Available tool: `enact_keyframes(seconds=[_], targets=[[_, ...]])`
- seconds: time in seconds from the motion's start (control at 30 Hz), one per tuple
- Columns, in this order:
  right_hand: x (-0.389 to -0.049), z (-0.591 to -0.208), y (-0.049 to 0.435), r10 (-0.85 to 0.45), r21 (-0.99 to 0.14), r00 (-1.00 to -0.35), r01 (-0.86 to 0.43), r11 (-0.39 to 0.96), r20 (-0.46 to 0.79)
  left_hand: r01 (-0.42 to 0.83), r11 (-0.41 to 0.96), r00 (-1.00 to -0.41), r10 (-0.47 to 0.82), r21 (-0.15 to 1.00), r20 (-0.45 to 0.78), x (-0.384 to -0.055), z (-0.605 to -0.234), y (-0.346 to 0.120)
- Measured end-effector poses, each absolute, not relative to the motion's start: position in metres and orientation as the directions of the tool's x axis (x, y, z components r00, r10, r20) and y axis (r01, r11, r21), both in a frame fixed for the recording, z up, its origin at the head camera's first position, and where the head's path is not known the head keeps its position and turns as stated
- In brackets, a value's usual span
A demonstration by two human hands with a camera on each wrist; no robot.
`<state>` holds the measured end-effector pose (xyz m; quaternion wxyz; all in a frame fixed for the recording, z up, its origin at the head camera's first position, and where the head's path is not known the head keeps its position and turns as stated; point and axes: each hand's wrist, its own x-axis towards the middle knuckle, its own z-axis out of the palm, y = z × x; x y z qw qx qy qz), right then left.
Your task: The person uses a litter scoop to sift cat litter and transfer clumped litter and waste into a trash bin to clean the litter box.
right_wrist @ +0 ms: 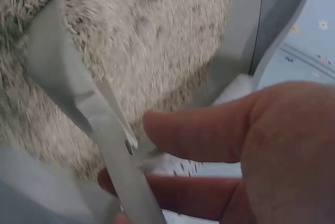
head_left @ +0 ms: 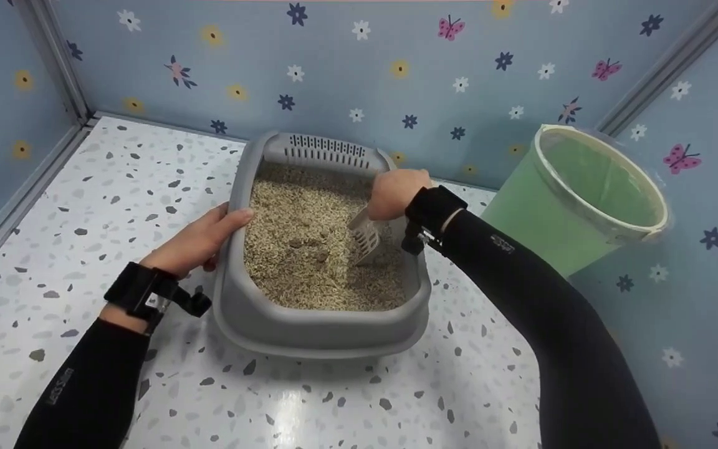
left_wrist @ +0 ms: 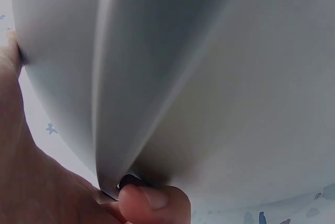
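Note:
A grey litter box (head_left: 321, 333) full of tan pellet litter (head_left: 296, 218) stands on the speckled surface. My left hand (head_left: 200, 240) grips its left rim, thumb on top and fingers curled underneath; the left wrist view shows the fingertip (left_wrist: 154, 203) hooked under the edge. My right hand (head_left: 399, 193) holds a slotted litter scoop (head_left: 365, 240) by its handle over the right part of the box. The scoop's end is in the litter, as the right wrist view shows with the scoop (right_wrist: 68, 72) among the pellets. Darker clumps (head_left: 309, 246) lie left of the scoop.
A pale green bucket (head_left: 521, 206) lined with a clear bag stands to the right of the box, beside my right forearm. Flower-patterned walls (head_left: 346, 56) enclose the back and both sides. White speckled surface (head_left: 166, 399) surrounds the box.

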<state>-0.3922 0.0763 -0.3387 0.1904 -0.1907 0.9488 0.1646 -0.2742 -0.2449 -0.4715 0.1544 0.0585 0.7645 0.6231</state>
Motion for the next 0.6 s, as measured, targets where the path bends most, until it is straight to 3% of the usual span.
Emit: enact_keyframes(seconds=[0.3,0.6], targets=[[-0.3847,-0.3394,0.0758,-0.312,0.259,-0.825,-0.468,0.845,-0.472,-0.115,0.213,-0.943,0.284,0.97,-0.174,-0.2736,-0.4724,-0.2437],[-0.3838,-0.3454,0.0732,-0.262,0.212,-0.834,-0.403,0.89,-0.485,-0.102,0.224,-0.945,0.281,0.969,-0.165,-0.2754,-0.4744,-0.2462]])
